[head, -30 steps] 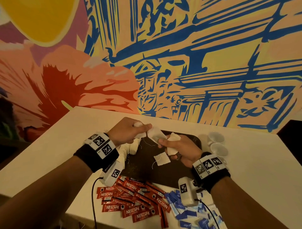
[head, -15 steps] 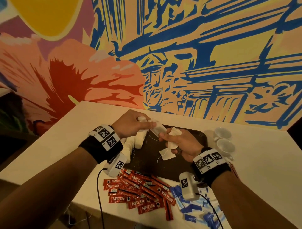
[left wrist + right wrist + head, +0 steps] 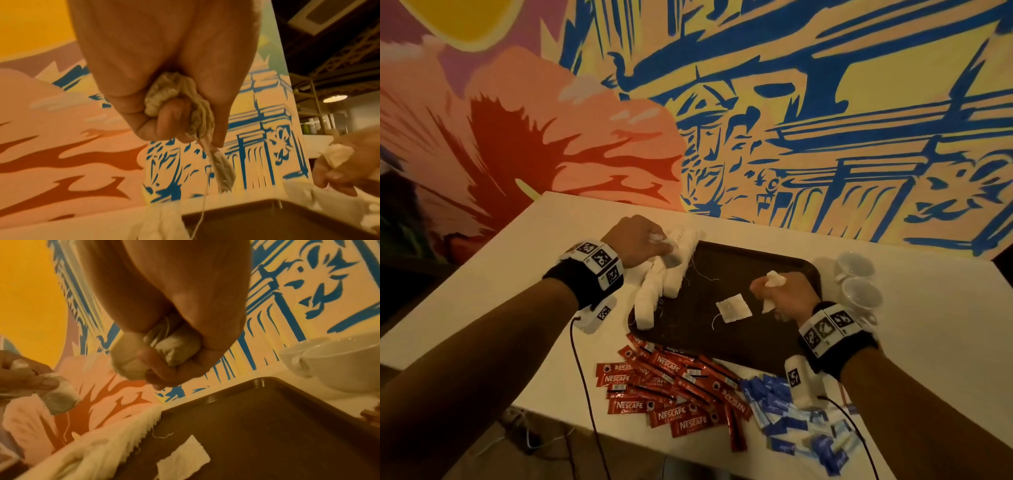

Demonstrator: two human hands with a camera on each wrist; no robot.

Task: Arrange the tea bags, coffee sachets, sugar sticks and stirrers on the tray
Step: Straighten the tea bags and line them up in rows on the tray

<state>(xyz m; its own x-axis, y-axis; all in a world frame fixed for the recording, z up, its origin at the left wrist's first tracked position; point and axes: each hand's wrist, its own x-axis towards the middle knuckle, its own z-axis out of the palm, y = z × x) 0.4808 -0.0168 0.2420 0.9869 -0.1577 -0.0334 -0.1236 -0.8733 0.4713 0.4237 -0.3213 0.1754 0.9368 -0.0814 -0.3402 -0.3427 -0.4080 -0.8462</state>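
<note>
Head view: I see the tray [image 3: 739,329] on the table [image 3: 571,233], its near edge close to the table's near edge. My left hand [image 3: 635,245] sits over the tray's far left corner, fingers curled and pinching a tea bag [image 3: 671,255] above the row [image 3: 661,284] of tea bags lined along the tray's left edge. Left wrist view confirms it: thumb and fingers clamp a bunched tea bag [image 3: 202,120], one end and a string hanging down toward the row [image 3: 162,222].

My right hand [image 3: 782,294] is over the tray's right side, closed into a fist round a wad [image 3: 774,279] of tea bags. Right wrist view shows the wad [image 3: 176,345] crushed between palm and curled fingers. One loose bag [image 3: 734,307] lies flat mid-tray, just left of that hand, not touching it.

Coffee sachets [image 3: 671,394] lie heaped on the table at the tray's near edge. Sugar sticks [image 3: 791,421] are piled beside them, toward the table's near right corner. Two cups [image 3: 858,281] stand just off the tray's right edge.
</note>
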